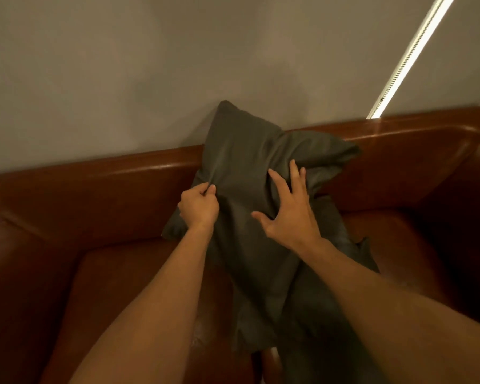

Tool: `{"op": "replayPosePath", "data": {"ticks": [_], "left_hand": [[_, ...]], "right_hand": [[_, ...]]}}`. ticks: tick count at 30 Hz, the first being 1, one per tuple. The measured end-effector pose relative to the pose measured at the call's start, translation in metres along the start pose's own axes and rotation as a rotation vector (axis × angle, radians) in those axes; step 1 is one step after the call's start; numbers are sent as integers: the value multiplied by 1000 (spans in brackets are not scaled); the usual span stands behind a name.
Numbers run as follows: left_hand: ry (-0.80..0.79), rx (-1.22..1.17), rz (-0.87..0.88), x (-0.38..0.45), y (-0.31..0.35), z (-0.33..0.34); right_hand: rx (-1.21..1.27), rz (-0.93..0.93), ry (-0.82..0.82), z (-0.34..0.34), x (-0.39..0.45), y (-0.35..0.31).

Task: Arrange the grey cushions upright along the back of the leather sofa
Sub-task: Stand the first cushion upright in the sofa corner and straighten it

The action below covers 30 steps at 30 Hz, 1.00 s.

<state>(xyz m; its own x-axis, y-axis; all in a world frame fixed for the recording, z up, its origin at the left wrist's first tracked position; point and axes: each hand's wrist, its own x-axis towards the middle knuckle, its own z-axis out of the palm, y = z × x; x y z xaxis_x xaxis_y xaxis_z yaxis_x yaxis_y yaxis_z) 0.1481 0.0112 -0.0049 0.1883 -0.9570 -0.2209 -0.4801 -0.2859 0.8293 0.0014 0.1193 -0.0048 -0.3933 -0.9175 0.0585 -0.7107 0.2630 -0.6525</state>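
A dark grey cushion (241,162) leans against the backrest of the brown leather sofa (94,187), its top corner rising above the sofa's back. My left hand (198,207) pinches the fabric at the cushion's left edge. My right hand (291,209) presses flat on its front with fingers spread. A second grey cushion (336,234) lies partly hidden under and to the right of the first. More grey fabric (263,300) hangs down between my forearms.
A plain grey wall (122,79) stands directly behind the sofa. A bright light strip (410,54) runs diagonally up the wall at the right. The sofa's brown seat cushions (128,286) spread left and right of the grey cushions.
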Motion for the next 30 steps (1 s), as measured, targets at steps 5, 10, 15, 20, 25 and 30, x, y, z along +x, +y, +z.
{"op": "replayPosePath", "data": {"ticks": [5,10,15,20,25,30], "left_hand": [[166,-245,-145,5,-28,-46],[342,-437,-159,17,-58,-79],[431,-542,-134,45,-93,-102],[489,-660,-154,73,-133,-105],[468,-703,-208,88,-185,-89],[268,-546,-279,96,-244,-64]], "right_hand": [[-53,-185,-65,26,28,-35],[-68,-345,-123,65,47,-65],[-81,-430,-156,107,57,-83],[-111,-507,-174,146,66,-88],[-157,-506,-205,186,64,-64],[-187,-420,-233,220,43,-22]]}}
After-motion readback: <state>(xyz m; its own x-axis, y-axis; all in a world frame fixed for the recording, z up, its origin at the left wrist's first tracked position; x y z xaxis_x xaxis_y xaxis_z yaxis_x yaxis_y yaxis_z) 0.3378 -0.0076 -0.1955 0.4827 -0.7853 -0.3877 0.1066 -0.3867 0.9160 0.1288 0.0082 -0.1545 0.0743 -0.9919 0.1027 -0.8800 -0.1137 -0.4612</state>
